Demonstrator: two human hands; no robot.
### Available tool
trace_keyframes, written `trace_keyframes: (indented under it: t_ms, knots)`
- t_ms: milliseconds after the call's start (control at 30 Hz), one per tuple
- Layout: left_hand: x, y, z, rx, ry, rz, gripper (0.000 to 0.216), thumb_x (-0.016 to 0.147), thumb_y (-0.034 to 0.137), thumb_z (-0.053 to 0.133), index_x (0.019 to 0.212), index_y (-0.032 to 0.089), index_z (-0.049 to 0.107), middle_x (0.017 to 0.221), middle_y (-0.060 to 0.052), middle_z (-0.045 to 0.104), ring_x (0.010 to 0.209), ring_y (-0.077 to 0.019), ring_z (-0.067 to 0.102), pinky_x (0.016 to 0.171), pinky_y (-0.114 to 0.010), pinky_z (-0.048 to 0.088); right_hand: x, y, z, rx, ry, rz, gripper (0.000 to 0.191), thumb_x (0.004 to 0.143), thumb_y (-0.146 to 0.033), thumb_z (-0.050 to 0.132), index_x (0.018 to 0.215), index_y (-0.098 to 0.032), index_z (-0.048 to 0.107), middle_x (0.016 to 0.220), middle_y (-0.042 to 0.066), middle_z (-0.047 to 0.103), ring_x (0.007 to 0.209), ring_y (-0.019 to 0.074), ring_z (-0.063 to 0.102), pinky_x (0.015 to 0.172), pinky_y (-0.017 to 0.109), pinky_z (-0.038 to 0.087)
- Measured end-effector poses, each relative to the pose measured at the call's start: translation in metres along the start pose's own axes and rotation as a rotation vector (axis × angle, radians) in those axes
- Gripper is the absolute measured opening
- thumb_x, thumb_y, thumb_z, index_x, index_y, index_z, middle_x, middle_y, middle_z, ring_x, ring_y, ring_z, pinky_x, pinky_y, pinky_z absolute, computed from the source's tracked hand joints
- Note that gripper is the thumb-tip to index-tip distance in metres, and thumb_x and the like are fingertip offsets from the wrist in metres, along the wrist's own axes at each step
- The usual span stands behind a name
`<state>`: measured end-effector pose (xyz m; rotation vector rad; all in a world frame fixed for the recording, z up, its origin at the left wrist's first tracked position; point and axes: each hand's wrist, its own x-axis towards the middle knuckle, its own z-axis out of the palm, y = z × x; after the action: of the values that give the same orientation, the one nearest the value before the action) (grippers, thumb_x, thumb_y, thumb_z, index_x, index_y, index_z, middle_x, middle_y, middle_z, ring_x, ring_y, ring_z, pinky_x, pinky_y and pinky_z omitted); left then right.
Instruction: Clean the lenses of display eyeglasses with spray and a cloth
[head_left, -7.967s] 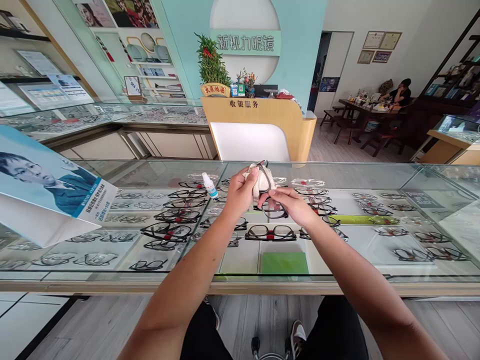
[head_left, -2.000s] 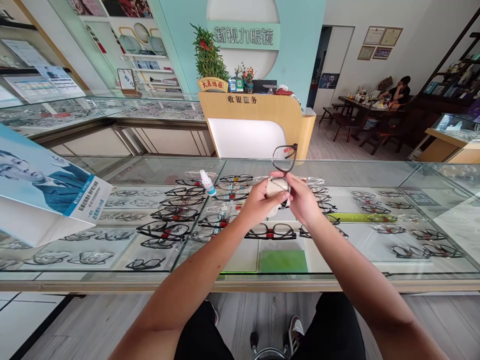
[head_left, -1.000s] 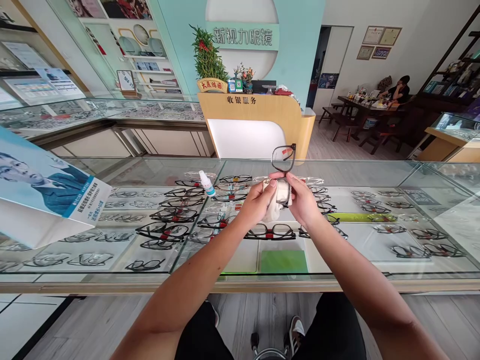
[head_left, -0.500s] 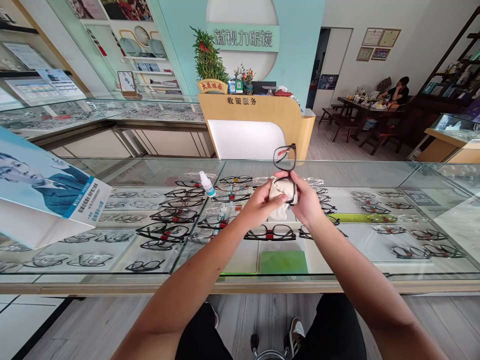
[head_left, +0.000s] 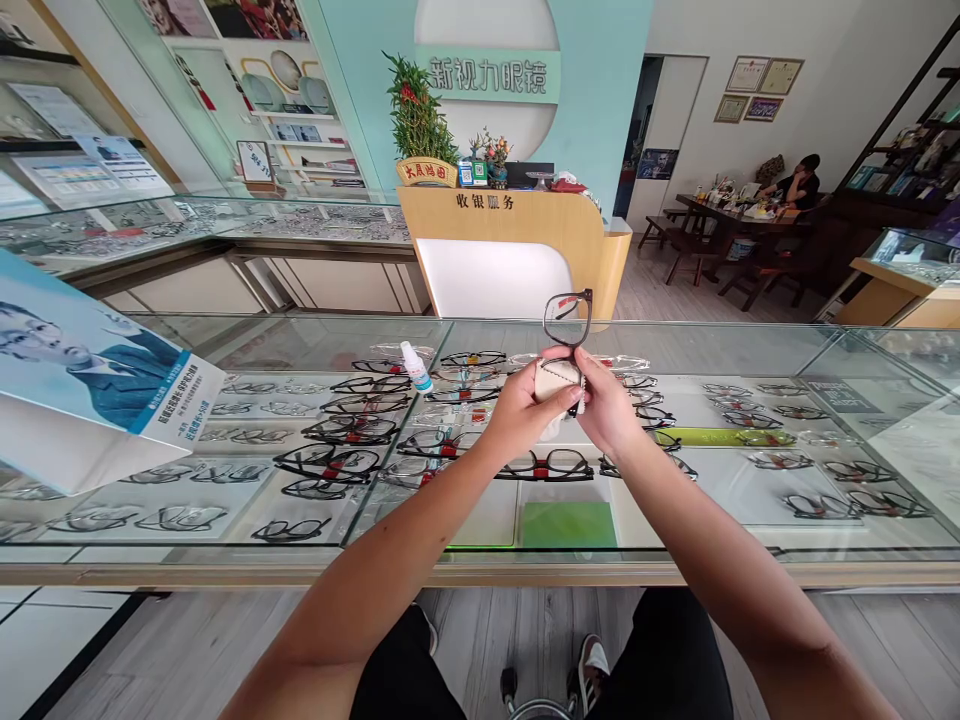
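Observation:
A pair of dark-framed glasses (head_left: 568,318) stands on end above the glass counter (head_left: 712,345), one lens sticking up. My right hand (head_left: 611,405) is closed round the lower part of the frame. My left hand (head_left: 517,412) pinches a pale cleaning cloth (head_left: 556,380) against the lower lens, which the cloth hides. Both hands meet above the display case, over rows of frames laid out under the glass.
A small white spray bottle (head_left: 415,366) stands on the counter to the left. A tilted blue-and-white poster board (head_left: 82,375) sits at the far left. A green pad (head_left: 568,524) lies inside the case. A wooden cashier desk (head_left: 525,245) stands beyond; a person sits at a table far right.
Eight seconds ago the glasses lay lower and more to the left in my hands. They now stand upright, and over the last second the cloth shifts slightly on the lower lens.

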<state>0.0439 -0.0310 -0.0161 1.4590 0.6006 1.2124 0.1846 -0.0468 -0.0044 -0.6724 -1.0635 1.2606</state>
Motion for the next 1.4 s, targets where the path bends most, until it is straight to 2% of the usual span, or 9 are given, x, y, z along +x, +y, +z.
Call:
trace_keyframes:
  t_ms: [133,267,500,567,733,900,1000,1233,1400]
  knots:
    - [-0.001,0.000,0.000,0.038,0.083,0.032,0.051,0.075,0.054,0.104,0.099,0.018,0.077,0.086,-0.004,0.084,0.076,-0.0197,0.074,0.073,-0.031,0.059,-0.002,0.004,0.002,-0.068,-0.029,-0.022,0.052,0.093,-0.077,0.081,0.095,-0.024,0.086,0.071,-0.002,0.053,0.061,0.0132,0.036,0.053,0.030,0.030]
    - [-0.002,-0.001,0.000,0.068,0.125,0.061,0.052,0.086,0.066,0.094,0.100,0.018,0.078,0.072,-0.001,0.077,0.064,-0.0168,0.068,0.063,-0.028,0.052,-0.004,0.005,0.004,-0.058,-0.086,0.013,0.056,0.091,-0.079,0.080,0.101,-0.024,0.087,0.073,-0.003,0.047,0.060,0.0129,0.029,0.053,0.031,0.025]
    - [0.000,0.001,-0.003,0.078,0.111,0.038,0.071,0.092,0.090,0.075,0.076,0.020,0.071,0.065,-0.003,0.071,0.061,-0.0165,0.062,0.061,-0.031,0.051,-0.004,0.000,0.003,-0.022,-0.064,0.002,0.050,0.087,-0.074,0.086,0.098,-0.025,0.089,0.078,-0.002,0.053,0.063,0.0139,0.031,0.055,0.031,0.030]
    - [0.001,0.000,-0.003,0.101,0.135,0.057,0.074,0.091,0.092,0.073,0.071,0.021,0.068,0.064,-0.002,0.066,0.062,-0.0159,0.059,0.061,-0.031,0.050,-0.002,0.000,0.000,-0.040,-0.022,-0.010,0.048,0.089,-0.073,0.085,0.100,-0.026,0.089,0.078,-0.001,0.056,0.066,0.0154,0.039,0.058,0.031,0.038]
    - [0.008,-0.010,-0.011,0.120,0.265,0.076,0.076,0.087,0.096,0.074,0.072,0.021,0.067,0.066,0.000,0.060,0.064,-0.0161,0.055,0.061,-0.031,0.048,0.005,-0.003,-0.009,-0.017,0.016,-0.092,0.045,0.093,-0.071,0.082,0.109,-0.029,0.087,0.106,0.005,0.079,0.098,0.0243,0.069,0.093,0.039,0.059]
    - [0.020,-0.013,-0.026,-0.009,0.371,0.086,0.071,0.083,0.091,0.083,0.103,0.024,0.079,0.085,-0.002,0.072,0.077,-0.0189,0.067,0.069,-0.031,0.055,0.011,-0.013,-0.018,-0.032,0.063,-0.175,0.039,0.094,-0.067,0.082,0.103,-0.029,0.085,0.129,0.009,0.081,0.113,0.0274,0.071,0.096,0.043,0.062]
    - [0.025,-0.005,-0.031,-0.127,0.350,0.103,0.071,0.079,0.087,0.089,0.115,0.027,0.079,0.083,0.001,0.066,0.064,-0.0135,0.057,0.063,-0.030,0.054,0.011,-0.015,-0.018,-0.012,0.044,-0.164,0.038,0.091,-0.066,0.086,0.098,-0.029,0.086,0.126,0.009,0.083,0.113,0.0283,0.073,0.097,0.044,0.063]
    - [0.025,0.003,-0.037,0.022,0.295,0.136,0.060,0.078,0.069,0.096,0.076,0.025,0.056,0.063,0.007,0.036,0.056,-0.0104,0.031,0.056,-0.028,0.029,0.011,-0.011,-0.019,-0.063,0.002,-0.097,0.044,0.090,-0.070,0.083,0.097,-0.026,0.087,0.105,0.010,0.085,0.096,0.0282,0.075,0.089,0.044,0.063]
    - [0.019,0.007,-0.040,0.353,0.323,0.279,0.037,0.089,0.042,0.084,0.076,0.023,0.055,0.067,0.005,0.044,0.062,-0.0125,0.039,0.063,-0.030,0.033,0.015,-0.009,-0.030,-0.233,-0.097,-0.109,0.046,0.100,-0.065,0.074,0.082,-0.024,0.085,0.091,0.008,0.083,0.092,0.0264,0.075,0.094,0.041,0.058]
